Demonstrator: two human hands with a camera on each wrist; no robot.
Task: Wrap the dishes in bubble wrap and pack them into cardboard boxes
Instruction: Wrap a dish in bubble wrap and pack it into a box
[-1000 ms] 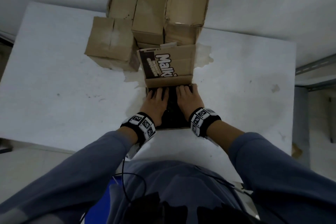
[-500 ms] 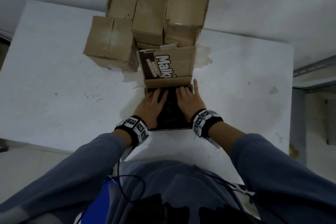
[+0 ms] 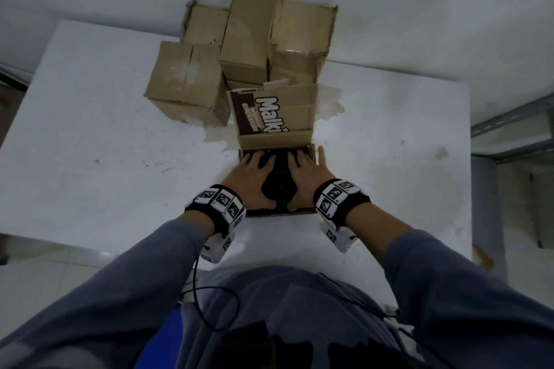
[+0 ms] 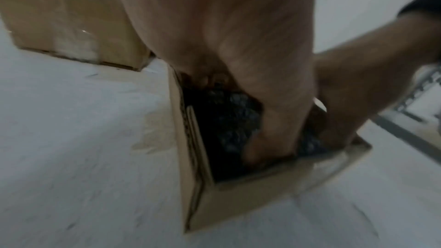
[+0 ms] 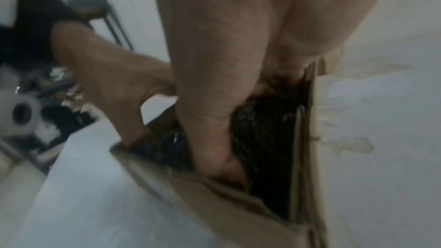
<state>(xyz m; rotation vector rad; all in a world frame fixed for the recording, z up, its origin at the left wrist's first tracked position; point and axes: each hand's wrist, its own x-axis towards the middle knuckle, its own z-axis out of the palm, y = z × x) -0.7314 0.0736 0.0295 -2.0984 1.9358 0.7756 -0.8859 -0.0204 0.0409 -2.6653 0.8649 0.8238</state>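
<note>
Bubble-wrapped bundle [image 3: 277, 186] sits in the open box [image 3: 278, 213] at frame centre; left hand [image 3: 250, 180] and right hand [image 3: 307, 177] press it down, fingers spread flat, ungrasping. Next, probably closing the flap [image 3: 274, 111].

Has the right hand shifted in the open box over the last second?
Yes. The right hand has slid outward toward the open box's right wall; its little finger now lies outside that wall, and the gap to the left hand is wider.
</note>
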